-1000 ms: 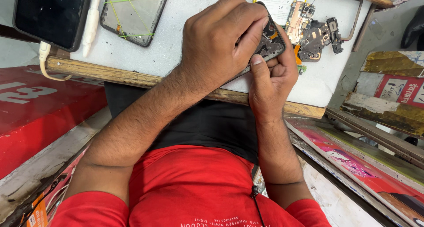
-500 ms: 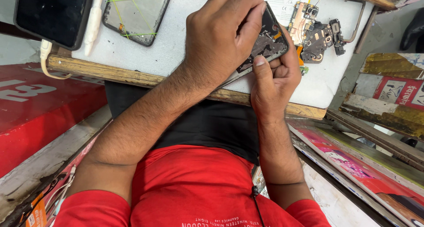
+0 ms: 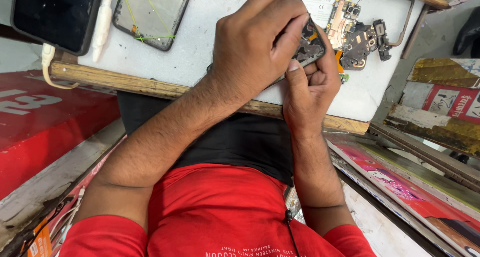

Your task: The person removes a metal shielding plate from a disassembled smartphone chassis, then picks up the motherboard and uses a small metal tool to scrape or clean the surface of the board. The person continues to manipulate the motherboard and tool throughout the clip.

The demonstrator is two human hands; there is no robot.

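Disassembly step: left hand [image 3: 255,47] and right hand [image 3: 310,89] pinch a phone circuit board [image 3: 309,46] near the bench's [image 3: 200,52] front edge; next calls for careful prying.

White worktop [image 3: 210,42], wooden front edge: black phone [image 3: 52,14] upper left, glass panel [image 3: 150,12] beside it, circuit boards [image 3: 357,34] upper right.
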